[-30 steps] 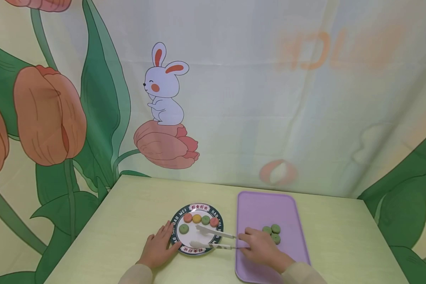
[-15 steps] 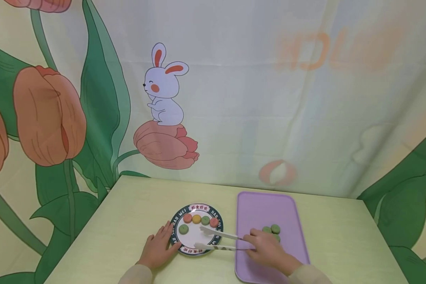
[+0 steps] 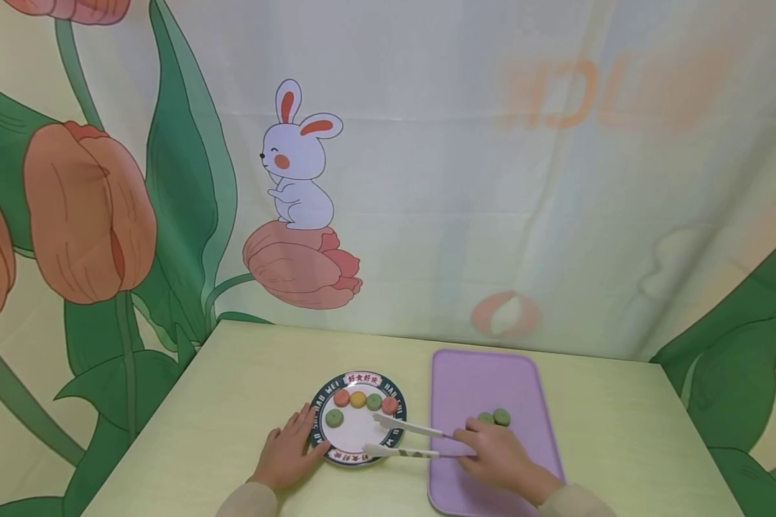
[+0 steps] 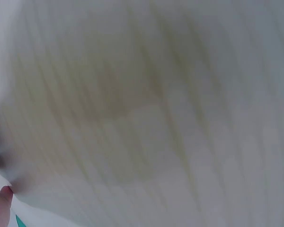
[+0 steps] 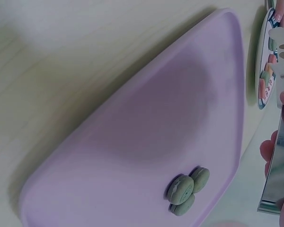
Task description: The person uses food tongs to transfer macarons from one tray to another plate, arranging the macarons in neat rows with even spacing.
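Observation:
My left hand (image 3: 286, 454) lies on the table with its fingers extended, touching the left rim of a round dark-rimmed plate (image 3: 354, 432). Several macarons sit on that plate: a yellow one (image 3: 358, 399), along with red and green ones. My right hand (image 3: 496, 454) grips a pair of tongs (image 3: 414, 429), whose pale tips are spread apart over the plate with nothing between them. Beneath the right hand is a purple tray (image 3: 468, 380). Three green macarons (image 5: 181, 189) cluster on it in the right wrist view; the hand partly hides them from the head camera.
The pale wooden table (image 3: 246, 380) runs back to a printed curtain (image 3: 414, 215) with a rabbit and tulips. A gap of tabletop separates plate and tray. The left wrist view is mostly a blurred pale surface, with fingertips (image 4: 1, 208) at its left edge.
My right hand and the tongs have shifted to the right, drawing the tips back across the plate and covering more of the tray's macarons. The left hand and plate stay put.

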Demonstrator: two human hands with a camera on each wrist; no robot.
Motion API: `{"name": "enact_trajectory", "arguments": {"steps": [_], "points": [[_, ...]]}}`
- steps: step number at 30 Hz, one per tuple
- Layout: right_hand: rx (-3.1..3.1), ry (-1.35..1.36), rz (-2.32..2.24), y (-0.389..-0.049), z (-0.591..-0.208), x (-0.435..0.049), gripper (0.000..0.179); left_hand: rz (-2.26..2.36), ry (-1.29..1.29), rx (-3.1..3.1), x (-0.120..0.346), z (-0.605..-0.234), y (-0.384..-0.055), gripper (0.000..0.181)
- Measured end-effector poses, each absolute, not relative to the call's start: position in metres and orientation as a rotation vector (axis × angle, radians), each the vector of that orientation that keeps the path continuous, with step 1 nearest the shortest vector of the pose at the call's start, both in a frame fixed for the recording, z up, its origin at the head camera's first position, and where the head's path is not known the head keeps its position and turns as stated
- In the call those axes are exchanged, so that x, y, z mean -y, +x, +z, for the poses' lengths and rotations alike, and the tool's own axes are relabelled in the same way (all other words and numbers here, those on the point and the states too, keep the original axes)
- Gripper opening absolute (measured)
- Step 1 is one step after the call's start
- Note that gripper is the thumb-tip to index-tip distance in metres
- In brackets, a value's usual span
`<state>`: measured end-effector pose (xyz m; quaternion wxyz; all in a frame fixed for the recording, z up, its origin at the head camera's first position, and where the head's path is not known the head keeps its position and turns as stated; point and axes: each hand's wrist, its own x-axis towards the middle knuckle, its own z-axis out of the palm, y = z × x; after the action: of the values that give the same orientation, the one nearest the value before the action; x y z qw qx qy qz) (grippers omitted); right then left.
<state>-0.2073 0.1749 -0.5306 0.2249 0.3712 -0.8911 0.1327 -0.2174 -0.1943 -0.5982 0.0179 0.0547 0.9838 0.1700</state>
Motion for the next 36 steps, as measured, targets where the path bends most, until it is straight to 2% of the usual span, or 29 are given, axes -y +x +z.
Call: {"name": "enact_trajectory", "arguments": {"steps": [15, 36], "points": [[2.470, 0.983, 0.362, -0.204, -0.527, -0.194, 0.023, 0.520, 0.182, -3.068, 0.195, -0.600, -0.218, 0.078], [2.517, 0.877, 0.346, -0.199, -0.530, -0.218, 0.035, 0.523, 0.185, -3.077, 0.195, -0.600, -0.218, 0.077]]}}
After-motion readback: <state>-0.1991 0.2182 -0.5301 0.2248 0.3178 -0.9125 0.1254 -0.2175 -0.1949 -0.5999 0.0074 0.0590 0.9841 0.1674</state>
